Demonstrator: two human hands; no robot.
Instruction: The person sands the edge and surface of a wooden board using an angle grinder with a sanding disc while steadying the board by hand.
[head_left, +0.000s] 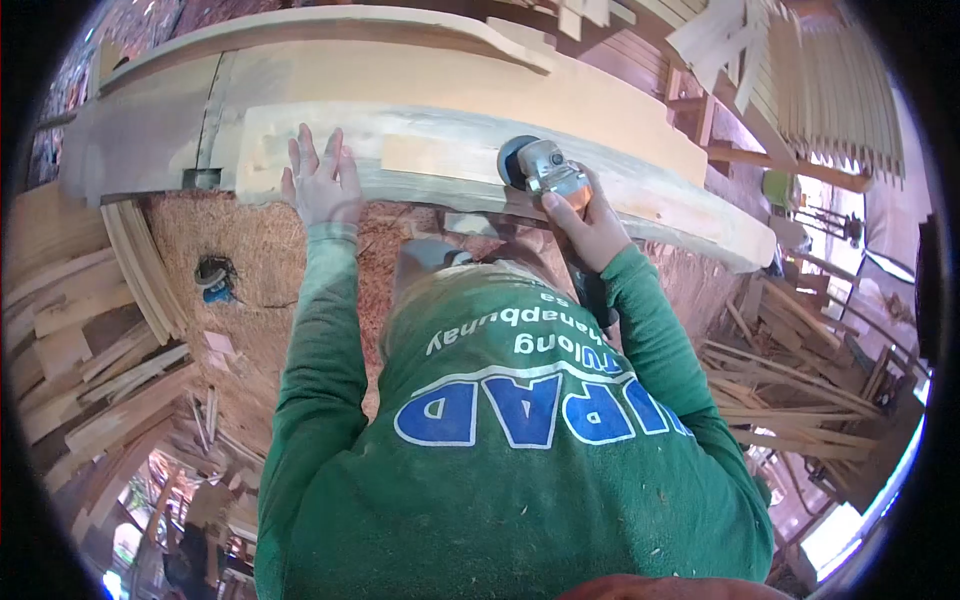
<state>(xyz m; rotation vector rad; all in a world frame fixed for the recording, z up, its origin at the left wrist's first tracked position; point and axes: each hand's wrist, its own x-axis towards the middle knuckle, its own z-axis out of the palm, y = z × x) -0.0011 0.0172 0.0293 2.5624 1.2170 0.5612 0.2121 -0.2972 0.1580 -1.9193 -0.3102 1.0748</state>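
Note:
A long pale wooden board (440, 128) lies across the bench in front of me, with a lighter rectangular patch in its middle. My left hand (322, 180) rests on the board's near edge at the left, its fingers spread and holding nothing. In my right hand (592, 225) is an angle grinder (558, 180), gripped around its body behind the metal head. The grinder's dark round disc (514, 162) is at the board's surface, right of the patch. Whether it is spinning cannot be told. The rear of the grinder runs back beside my shirt.
Behind the board is a wide wooden bench top (610, 100) carrying a curved wooden strip (400, 18). Stacked slats (835, 90) stand at the far right. Scrap wood (800, 390) covers the floor on the right, with planks (80, 330) on the left. A blue object (215, 285) lies on the sawdust-covered floor.

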